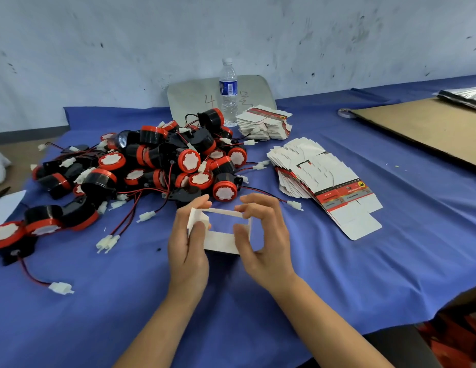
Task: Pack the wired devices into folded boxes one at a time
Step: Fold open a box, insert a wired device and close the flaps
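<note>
Centrally, just below the middle of the frame, both hands hold a white box (pixel 221 241), opened into a hollow sleeve so that blue cloth shows through it. The left hand (pixel 187 245) grips its left end, thumb pressed on a folded-in flap and fingers curled behind. The right hand (pixel 263 243) pinches the right end, thumb on the near wall and fingers hooked over the far rim. Whether the box rests on the worktop or is held just above it cannot be told.

Just above the hands, a heap of wired devices (pixel 162 160) fills the middle left of the frame. They have black bodies with red rims, and their red-and-black leads and white plugs straggle toward the box. The nearest device sits just beyond the fingertips. A lone device (pixel 8 235) lies apart at the left edge.

To the right of the hands, a fan of flat box blanks (pixel 319 181) lies near. A second stack (pixel 263 123) sits further up beside a water bottle (pixel 228 88). A cardboard sheet (pixel 422 128) covers the upper right, its near edge running diagonally.

Bare worktop (pixel 337 274) spreads across the lower half of the frame, around both forearms and to the right of the box. Its near edge cuts across the lower right corner.
</note>
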Tool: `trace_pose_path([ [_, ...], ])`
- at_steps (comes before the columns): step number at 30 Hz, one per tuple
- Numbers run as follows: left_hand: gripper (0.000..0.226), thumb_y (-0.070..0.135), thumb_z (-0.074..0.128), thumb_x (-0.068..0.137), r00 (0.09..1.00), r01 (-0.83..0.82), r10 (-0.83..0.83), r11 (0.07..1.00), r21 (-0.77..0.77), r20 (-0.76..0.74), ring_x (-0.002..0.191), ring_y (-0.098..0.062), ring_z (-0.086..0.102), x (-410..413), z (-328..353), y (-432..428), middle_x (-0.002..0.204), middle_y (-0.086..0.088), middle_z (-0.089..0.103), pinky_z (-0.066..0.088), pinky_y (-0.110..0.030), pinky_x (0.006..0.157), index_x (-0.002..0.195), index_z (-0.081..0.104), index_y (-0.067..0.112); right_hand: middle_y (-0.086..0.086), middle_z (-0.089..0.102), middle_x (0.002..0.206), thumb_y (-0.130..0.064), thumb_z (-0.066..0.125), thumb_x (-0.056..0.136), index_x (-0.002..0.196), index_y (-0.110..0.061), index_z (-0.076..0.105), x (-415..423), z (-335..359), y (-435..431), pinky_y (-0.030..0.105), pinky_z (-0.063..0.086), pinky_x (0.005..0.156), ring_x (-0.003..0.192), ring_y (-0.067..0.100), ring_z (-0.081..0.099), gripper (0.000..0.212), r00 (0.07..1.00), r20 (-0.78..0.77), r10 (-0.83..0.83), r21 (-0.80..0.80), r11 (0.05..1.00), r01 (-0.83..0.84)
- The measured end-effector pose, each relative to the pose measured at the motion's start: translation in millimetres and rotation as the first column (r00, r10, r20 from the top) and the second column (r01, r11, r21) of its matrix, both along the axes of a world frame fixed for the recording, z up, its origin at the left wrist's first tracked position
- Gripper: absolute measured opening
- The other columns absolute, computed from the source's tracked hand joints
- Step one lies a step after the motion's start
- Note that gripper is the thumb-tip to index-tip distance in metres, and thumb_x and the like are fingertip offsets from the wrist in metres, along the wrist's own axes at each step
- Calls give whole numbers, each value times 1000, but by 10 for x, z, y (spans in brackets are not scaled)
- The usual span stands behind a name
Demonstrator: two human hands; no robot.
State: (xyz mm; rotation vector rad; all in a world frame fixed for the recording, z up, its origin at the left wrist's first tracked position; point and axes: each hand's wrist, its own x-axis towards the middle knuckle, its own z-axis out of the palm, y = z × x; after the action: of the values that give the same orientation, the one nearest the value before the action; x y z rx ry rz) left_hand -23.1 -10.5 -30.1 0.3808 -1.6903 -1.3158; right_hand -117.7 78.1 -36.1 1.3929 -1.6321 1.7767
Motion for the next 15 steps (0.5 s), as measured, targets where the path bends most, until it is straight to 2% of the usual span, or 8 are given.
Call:
trace_pose_path([
  [2, 44, 16, 39, 91, 1000, -20, 20, 998, 61, 4, 99, -9, 60, -7, -8, -29, 117, 10, 65, 48, -21, 83, 118, 59, 44, 15, 59, 110, -30, 59, 93, 101, -9, 56, -1, -1, 17, 24, 47, 89, 106, 17, 57, 24, 998, -59, 26, 17, 1000, -25],
  [4, 44, 19, 39, 92, 1000, -23, 24, 995, 92, -2, 104, -8, 61, -2, -16, -62, 119, 11, 66, 48, -17, 83, 123, 59, 43, 17, 60, 116, -41, 50, 97, 110, -4, 64, 6, 2, 37, 33, 50, 90, 110, 22, 58, 41, 995, -58, 82, 30, 996, -81],
  [7, 44, 18, 38, 96, 999, -39, 39, 999, -18, 19, 117, 7, 52, 6, -7, -81, 126, 29, 58, 40, -5, 89, 131, 51, 42, 14, 61, 122, -26, 41, 103, 120, -4, 65, 20, 1, 31, 39, 53, 86, 110, 26, 62, 37, 997, -19, 74, 21, 997, -73],
  [9, 43, 19, 38, 100, 997, -60, 68, 983, -172, 40, 121, 15, 45, 14, -15, -98, 128, 38, 51, 35, -2, 92, 136, 42, 42, 8, 62, 125, -12, 49, 100, 125, -6, 61, 8, 1, 8, 32, 52, 90, 114, 20, 60, 29, 998, -17, 67, 30, 997, -66],
  [10, 41, 24, 39, 102, 996, -63, 75, 969, -241, 43, 123, 13, 44, 16, -20, -108, 131, 36, 50, 36, -5, 95, 137, 40, 44, 5, 60, 127, -4, 53, 96, 131, -9, 57, 3, 9, -1, 29, 49, 94, 117, 18, 59, 35, 997, -13, 76, 46, 996, -75],
  [13, 36, 44, 46, 99, 999, -38, 47, 937, -347, 17, 131, 0, 45, 23, -31, -112, 143, 6, 49, 40, -15, 101, 134, 51, 37, -3, 60, 128, 6, 56, 89, 149, -36, 30, -2, 28, -8, 22, 46, 96, 118, 13, 58, 77, 988, 119, 96, 66, 992, -104],
  [14, 39, 47, 48, 97, 999, -32, 37, 928, -372, 8, 133, 0, 44, 17, -38, -100, 145, -4, 47, 40, -14, 101, 132, 55, 31, -4, 62, 126, 6, 55, 90, 148, -43, 25, -7, 28, -4, 21, 47, 93, 114, 12, 60, 82, 980, 170, 101, 61, 992, -113],
  [15, 42, 48, 50, 95, 999, -33, 37, 918, -396, 3, 134, 0, 42, 11, -46, -85, 147, -11, 44, 39, -13, 101, 130, 57, 25, -3, 63, 123, 5, 53, 91, 148, -42, 27, -9, 26, -2, 19, 48, 89, 109, 12, 62, 79, 974, 199, 111, 53, 991, -123],
])
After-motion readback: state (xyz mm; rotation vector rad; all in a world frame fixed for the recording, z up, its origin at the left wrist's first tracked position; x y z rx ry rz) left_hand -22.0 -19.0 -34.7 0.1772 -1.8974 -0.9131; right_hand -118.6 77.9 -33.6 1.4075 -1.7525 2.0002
